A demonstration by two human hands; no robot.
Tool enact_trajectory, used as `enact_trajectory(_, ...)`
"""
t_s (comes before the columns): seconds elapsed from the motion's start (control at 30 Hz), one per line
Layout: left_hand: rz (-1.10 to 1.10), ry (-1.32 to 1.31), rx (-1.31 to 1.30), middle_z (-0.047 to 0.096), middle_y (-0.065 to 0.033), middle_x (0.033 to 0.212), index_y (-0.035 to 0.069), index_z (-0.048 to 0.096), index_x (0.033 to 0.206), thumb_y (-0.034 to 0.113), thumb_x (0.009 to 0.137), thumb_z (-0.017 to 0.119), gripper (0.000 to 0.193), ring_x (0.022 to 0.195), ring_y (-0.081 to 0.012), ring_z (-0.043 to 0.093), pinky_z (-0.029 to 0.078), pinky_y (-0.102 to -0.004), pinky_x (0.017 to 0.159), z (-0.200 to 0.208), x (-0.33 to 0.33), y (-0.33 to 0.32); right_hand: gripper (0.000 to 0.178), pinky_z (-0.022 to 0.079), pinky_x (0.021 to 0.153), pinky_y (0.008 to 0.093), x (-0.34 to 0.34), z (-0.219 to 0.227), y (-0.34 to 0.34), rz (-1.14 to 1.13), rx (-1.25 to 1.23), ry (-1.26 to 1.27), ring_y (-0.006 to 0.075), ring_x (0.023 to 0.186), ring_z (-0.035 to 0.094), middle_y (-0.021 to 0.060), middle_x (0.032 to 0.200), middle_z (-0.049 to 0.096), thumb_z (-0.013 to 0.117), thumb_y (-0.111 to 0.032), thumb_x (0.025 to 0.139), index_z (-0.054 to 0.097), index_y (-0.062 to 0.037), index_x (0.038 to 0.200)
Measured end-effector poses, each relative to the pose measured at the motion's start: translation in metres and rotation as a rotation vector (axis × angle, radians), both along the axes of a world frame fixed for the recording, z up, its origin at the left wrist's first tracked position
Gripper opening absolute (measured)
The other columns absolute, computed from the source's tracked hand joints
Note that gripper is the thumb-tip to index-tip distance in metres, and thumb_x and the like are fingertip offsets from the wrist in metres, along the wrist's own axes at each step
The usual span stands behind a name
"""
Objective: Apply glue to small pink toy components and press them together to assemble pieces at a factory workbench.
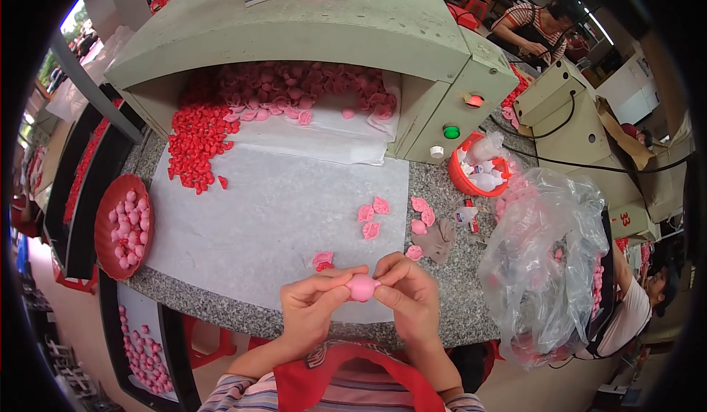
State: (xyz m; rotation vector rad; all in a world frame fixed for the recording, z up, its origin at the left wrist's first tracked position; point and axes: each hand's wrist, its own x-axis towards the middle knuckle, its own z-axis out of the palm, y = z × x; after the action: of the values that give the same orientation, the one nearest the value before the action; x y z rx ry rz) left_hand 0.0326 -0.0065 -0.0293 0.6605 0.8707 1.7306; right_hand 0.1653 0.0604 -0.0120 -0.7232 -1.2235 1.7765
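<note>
Close to the table's front edge, a small round pink plastic piece (361, 289) is pinched between my two hands. My left hand (312, 301) grips its left side with thumb and fingertips, and my right hand (409, 298) closes on the small tip at its right. Just beyond my left fingers lies a pink petal-shaped shell (322, 258) with a red part against it. Several more pink shells (370, 231) rest farther up on the white paper (250, 228). To the right, others lie on the speckled tabletop beside a crumpled grey-brown cloth (436, 241).
A pale green box-shaped machine (294, 25) holds heaps of pink shells and small red parts (195, 147). At left stands a red bowl (103, 239) of pink pieces. An orange basket (460, 180) of small bottles and a large clear plastic bag (541, 243) are at right. Other people sit nearby.
</note>
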Motion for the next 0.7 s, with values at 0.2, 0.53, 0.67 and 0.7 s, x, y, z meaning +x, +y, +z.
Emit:
enact_trajectory(0.2,0.071,-0.116,-0.111,0.058,-0.0234,0.103,-0.006,0.06,0.093,-0.003,0.084,0.05,0.014,0.09,-0.0227,0.059,0.053,-0.0332,0.073,0.003,-0.001,0.002,0.022,0.043,0.073,0.03,-0.01,0.014,-0.009,-0.164,0.416,-0.317,0.0181,0.087,0.052,0.0103,0.097,0.052,0.069,-0.002,0.068,0.057,-0.0013,0.086)
enact_trajectory(0.53,-0.151,0.3,0.057,0.054,-0.0131,0.103,0.0,0.062,0.096,-0.005,0.077,0.058,0.021,0.085,-0.0176,0.058,0.051,-0.0269,0.071,0.02,-0.028,0.005,0.036,0.049,0.077,0.0305,0.005,0.006,0.001,0.203,-0.014,0.108,0.0215,0.092,0.057,0.0148,0.103,0.054,0.062,0.009,0.072,0.055,0.0046,0.106)
enact_trajectory(0.67,-0.264,0.489,0.114,0.052,-0.0123,0.106,0.002,0.065,0.096,-0.009,0.071,0.062,0.028,0.091,-0.0177,0.055,0.047,-0.0282,0.077,0.03,-0.033,0.01,0.039,0.048,0.079,0.0307,0.009,-0.002,0.005,0.281,-0.038,0.212,0.0227,0.095,0.056,0.0154,0.105,0.053,0.059,0.012,0.073,0.053,0.0049,0.11)
enact_trajectory(0.7,-0.261,0.489,0.113,0.052,-0.0123,0.106,0.002,0.065,0.096,-0.009,0.071,0.062,0.028,0.091,-0.0177,0.055,0.047,-0.0282,0.077,0.029,-0.034,0.009,0.041,0.047,0.081,0.0304,0.009,-0.002,0.005,0.283,-0.01,0.173,0.0219,0.096,0.055,0.0153,0.106,0.053,0.059,0.012,0.073,0.052,0.0044,0.113)
